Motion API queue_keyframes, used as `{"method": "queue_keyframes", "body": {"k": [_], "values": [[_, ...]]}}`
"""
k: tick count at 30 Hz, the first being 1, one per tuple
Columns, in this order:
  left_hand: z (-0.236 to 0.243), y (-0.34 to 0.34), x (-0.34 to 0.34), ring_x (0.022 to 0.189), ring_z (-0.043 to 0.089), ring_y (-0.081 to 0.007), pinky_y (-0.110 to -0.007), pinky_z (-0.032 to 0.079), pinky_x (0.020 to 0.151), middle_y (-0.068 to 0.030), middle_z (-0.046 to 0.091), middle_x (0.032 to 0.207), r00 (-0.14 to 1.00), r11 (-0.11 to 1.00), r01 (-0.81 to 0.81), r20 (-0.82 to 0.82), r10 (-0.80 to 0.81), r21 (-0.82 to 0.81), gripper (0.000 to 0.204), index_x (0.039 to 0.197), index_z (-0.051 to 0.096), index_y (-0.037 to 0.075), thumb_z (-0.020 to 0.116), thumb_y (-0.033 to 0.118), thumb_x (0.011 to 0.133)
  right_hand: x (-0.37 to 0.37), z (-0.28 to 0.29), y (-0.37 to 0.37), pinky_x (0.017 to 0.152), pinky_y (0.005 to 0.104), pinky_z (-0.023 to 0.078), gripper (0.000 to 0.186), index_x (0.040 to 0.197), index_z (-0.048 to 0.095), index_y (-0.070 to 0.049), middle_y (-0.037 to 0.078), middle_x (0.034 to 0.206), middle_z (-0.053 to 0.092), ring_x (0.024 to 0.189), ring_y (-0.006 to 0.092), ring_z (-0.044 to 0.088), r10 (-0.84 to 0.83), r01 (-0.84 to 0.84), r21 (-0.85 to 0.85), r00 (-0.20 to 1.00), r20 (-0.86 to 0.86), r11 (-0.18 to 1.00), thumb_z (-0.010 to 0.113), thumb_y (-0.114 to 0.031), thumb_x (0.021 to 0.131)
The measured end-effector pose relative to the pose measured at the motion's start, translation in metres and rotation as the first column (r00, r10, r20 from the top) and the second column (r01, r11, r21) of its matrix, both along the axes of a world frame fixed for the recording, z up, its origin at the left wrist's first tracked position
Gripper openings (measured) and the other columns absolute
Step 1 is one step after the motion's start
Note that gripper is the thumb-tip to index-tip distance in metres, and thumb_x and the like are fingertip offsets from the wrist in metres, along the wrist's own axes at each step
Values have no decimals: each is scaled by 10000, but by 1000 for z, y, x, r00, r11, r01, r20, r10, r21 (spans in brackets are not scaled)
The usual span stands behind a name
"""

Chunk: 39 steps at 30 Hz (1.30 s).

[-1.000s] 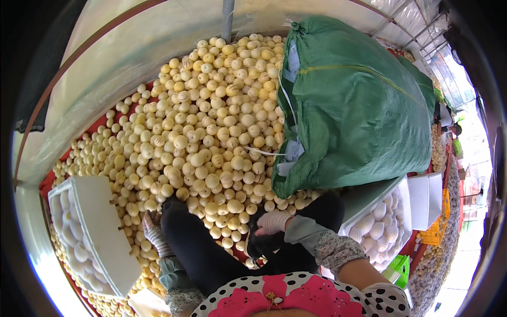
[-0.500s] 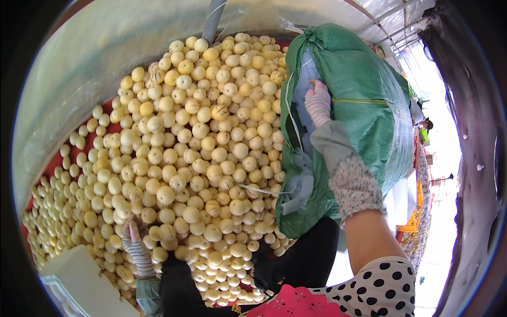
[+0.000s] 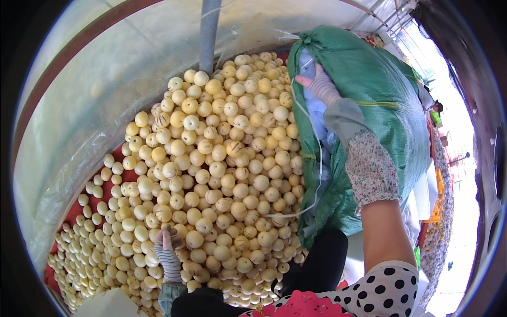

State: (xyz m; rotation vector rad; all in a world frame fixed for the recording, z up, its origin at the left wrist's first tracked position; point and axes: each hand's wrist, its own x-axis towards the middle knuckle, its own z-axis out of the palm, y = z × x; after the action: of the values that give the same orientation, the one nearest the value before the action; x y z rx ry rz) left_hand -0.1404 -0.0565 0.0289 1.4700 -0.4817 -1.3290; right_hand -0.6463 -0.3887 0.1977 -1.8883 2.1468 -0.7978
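Note:
My right hand (image 3: 323, 87), in a striped fingerless glove, is at the slit of a big green woven sack (image 3: 377, 124). Its thumb and finger are spread over the pale blue-white soft packing (image 3: 317, 108) inside; its other fingers are partly hidden. Low on the left, my left hand (image 3: 169, 249), in the same kind of glove, rests at a large pile of pale yellow pepino melons (image 3: 219, 153), some streaked purple-brown. Its fingers are bunched together, and whatever is between them cannot be made out. A white strap (image 3: 311, 203) hangs along the sack's slit.
A grey metal post (image 3: 209, 37) stands behind the pile, before a clear plastic sheet wall (image 3: 105, 79). Red cloth (image 3: 95, 201) shows under the melons. A white foam box (image 3: 105, 304) is at the lower left. An orange crate (image 3: 437, 198) stands beyond the sack.
The view has shifted. My right hand has moved higher along the sack's slit, its thumb and finger now apart. My left hand appears farther right at the pile.

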Motion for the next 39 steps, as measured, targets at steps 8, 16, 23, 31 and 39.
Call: {"method": "queue_keyframes", "body": {"k": [8,16,23,31,39], "values": [[8,-5,2,681,578,-104,-224,488,588,-66,612,893,995,996,92,32,-92,-16,336,1127,573,-2,531,275,942,-10,-23,-108,1045,366,331,766,1392,344,-19,204,1380,434,1275,323,411,85,-112,74,950,302,991,590,-484,836],[7,-16,-2,697,592,-123,-229,486,612,-77,606,920,988,991,136,-71,-137,-16,303,1140,568,-4,517,226,950,-5,-101,-7,796,436,470,343,1058,616,-106,160,904,672,876,377,622,-273,217,-237,932,-238,947,513,-392,899],[32,-31,4,701,578,-128,-243,484,638,-70,594,888,986,985,166,-20,-167,-46,320,1129,567,-32,505,229,954,140,-53,156,556,279,460,184,825,646,-41,61,687,642,604,122,591,-187,216,-123,960,209,969,718,-204,782],[35,-87,3,1056,546,-162,-295,442,911,-86,561,1187,868,866,460,-106,-485,-194,510,1360,414,7,536,265,938,325,-76,237,544,331,472,195,852,586,-73,72,642,602,589,218,606,303,-522,220,735,607,824,695,-214,771],[41,-79,18,1220,449,-226,-346,362,1025,-121,409,1369,789,876,328,-407,-459,-353,703,1450,253,37,594,149,845,363,-119,249,949,318,440,655,1373,365,-30,153,1232,542,1131,222,540,158,-584,131,418,895,801,659,-89,790]]}}
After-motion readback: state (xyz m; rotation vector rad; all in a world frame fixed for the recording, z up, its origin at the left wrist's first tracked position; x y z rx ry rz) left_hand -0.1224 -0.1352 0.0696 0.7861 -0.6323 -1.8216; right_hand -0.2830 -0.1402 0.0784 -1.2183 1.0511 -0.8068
